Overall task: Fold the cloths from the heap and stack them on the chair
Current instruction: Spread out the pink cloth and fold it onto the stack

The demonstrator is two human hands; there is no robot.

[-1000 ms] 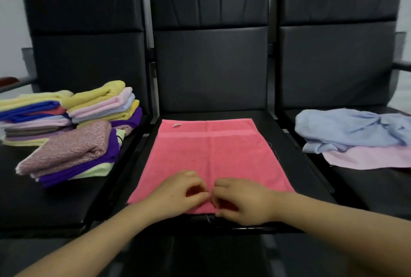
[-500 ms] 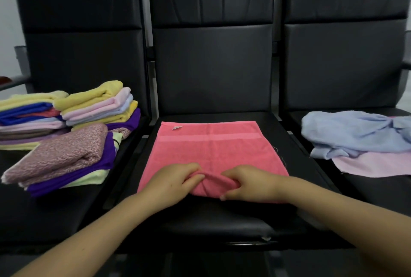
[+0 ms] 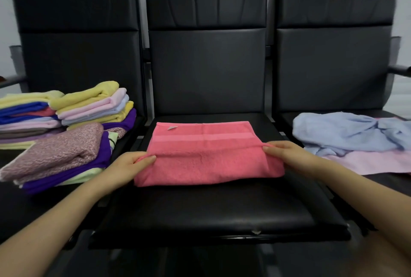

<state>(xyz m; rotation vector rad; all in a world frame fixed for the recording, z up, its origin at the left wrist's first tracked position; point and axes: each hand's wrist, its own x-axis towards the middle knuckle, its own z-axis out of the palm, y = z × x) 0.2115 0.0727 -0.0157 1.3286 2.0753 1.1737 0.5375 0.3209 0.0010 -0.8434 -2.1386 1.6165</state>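
A coral-pink towel (image 3: 206, 156) lies on the seat of the middle black chair (image 3: 206, 207), its near half folded back over the far half. My left hand (image 3: 131, 165) pinches the left end of the folded edge. At the right end, my right hand (image 3: 282, 149) pinches the same edge. On the left chair stand stacks of folded cloths (image 3: 66, 125) in yellow, pink, blue and purple. The heap on the right chair holds a crumpled light-blue cloth (image 3: 347, 134) lying on a pale pink cloth (image 3: 373, 161).
Three black padded chairs stand side by side with tall backrests (image 3: 206, 54). The front half of the middle seat is bare. A metal armrest (image 3: 400, 69) juts out at the far right, another at the far left.
Both hands took the towel's near edge at its middle, lifted it and carried it away from me, then slid apart to the two ends. The towel now lies folded in half.
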